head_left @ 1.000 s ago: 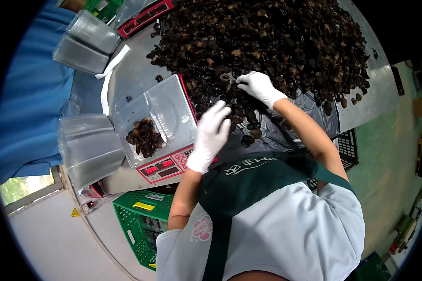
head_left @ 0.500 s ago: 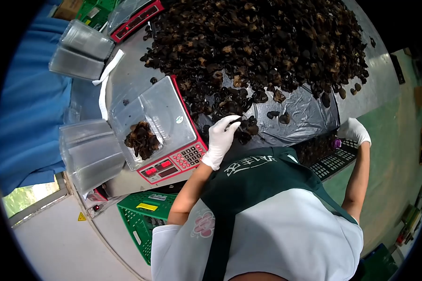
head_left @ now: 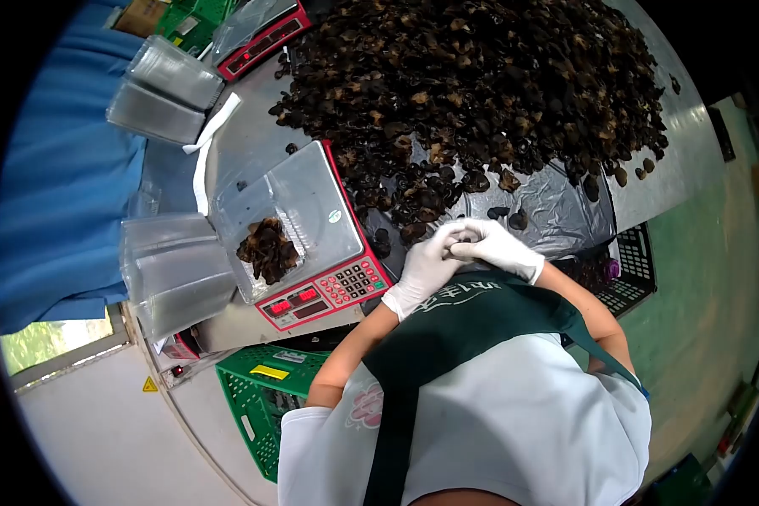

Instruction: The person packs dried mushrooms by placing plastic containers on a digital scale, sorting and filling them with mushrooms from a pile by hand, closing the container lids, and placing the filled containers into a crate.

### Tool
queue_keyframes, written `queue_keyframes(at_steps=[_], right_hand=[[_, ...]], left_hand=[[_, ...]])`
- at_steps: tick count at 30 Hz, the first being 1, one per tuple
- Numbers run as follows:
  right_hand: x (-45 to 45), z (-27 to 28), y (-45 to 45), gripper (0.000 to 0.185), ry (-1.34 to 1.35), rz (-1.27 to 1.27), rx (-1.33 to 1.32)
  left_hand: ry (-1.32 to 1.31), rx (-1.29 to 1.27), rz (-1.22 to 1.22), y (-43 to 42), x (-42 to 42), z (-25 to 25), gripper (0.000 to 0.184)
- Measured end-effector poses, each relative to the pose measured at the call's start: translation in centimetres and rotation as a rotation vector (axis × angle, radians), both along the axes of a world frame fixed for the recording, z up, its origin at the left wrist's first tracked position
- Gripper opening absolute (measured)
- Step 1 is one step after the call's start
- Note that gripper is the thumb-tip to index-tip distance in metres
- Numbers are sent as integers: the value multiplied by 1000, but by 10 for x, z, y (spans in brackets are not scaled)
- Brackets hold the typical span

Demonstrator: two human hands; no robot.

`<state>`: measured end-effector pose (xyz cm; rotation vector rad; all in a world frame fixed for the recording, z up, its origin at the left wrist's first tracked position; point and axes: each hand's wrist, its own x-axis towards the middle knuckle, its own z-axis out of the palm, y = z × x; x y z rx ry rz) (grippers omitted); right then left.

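Note:
My gloved left hand [head_left: 426, 270] and gloved right hand [head_left: 502, 249] meet in front of the apron, at the near edge of the mushroom pile. Both have their fingers curled together and touching. A small dark bit shows between them, too small to make out. Dark brown wood ear mushrooms [head_left: 481, 84] are heaped beyond the hands, with loose pieces on a grey plastic sheet [head_left: 557, 202]. Left of my hands stands a red-edged scale [head_left: 320, 295] with lit red digits. On its plate lies an open clear plastic box [head_left: 244, 211] holding a clump of wood ear mushrooms [head_left: 268, 251].
Stacked clear boxes [head_left: 177, 270] stand left of the scale, and more clear boxes [head_left: 164, 93] lie farther back. A second scale [head_left: 261, 42] is at the far left. Below the table are a green crate [head_left: 266, 371] and a black crate [head_left: 637, 261] at right.
My right hand has come from the black crate at right to meet my left hand. My left hand has shifted slightly right and down. The whole view has shifted a little.

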<state>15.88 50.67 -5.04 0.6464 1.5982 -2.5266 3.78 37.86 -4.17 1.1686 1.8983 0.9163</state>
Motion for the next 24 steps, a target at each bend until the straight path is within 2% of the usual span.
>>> queue_keyframes(at_steps=[1, 2, 3, 4, 5, 6, 7, 10, 11, 13, 15, 16, 17, 18, 19, 20, 21, 23, 24], right_hand=[[-1, 0, -5, 29, -12, -80, 105], [4, 3, 2, 25, -95, -22, 80], [12, 7, 11, 22, -178, 33, 55], [21, 8, 17, 20, -147, 30, 67], [31, 8, 24, 20, -207, 53, 195], [44, 13, 33, 17, -268, 18, 235], [60, 11, 44, 15, -262, 38, 332], [122, 12, 89, 8, -355, 357, 392], [150, 6, 100, 11, -365, 431, 541], [167, 17, 115, 30, -700, 778, 926], [172, 31, 112, 31, -866, 664, 1201], [164, 30, 111, 31, -825, 560, 1223], [151, 31, 110, 30, -783, 455, 1244], [139, 24, 103, 28, -614, 228, 1315], [113, 33, 95, 26, -547, 207, 1337], [94, 33, 87, 26, -431, 136, 1317], [76, 26, 81, 27, -369, 125, 1300], [43, 3, 70, 35, -253, 161, 1401], [27, -12, 65, 37, -112, 76, 1453]], left_hand=[[99, 18, -93, 0, 1, 3, 60], [118, -96, -157, -1, 0, 9, 75], [118, -99, -154, -1, -1, 10, 75], [5, -113, -207, 1, -3, 10, 77], [-109, -127, -261, 1, -3, 9, 80], [-102, 21, -252, 0, -2, 1, 82], [33, 68, -189, 1, -4, 2, 65], [-17, 60, -79, 10, -27, 5, 30], [136, 154, -25, 9, -34, -4, 31], [193, 217, 154, 13, -50, -13, 31], [458, 289, 156, 18, -66, -20, 30], [456, 116, 160, 20, -67, -22, 40], [554, -59, 134, 25, -68, -27, 63], [640, -164, 87, 28, -65, -23, 71], [727, -266, 39, 33, -61, -18, 80], [692, -322, 8, 32, -58, -22, 89], [622, -306, 36, 30, -53, -22, 81], [667, -239, 72, 19, -43, -26, 67], [670, -134, 92, 9, -39, -35, 55]])
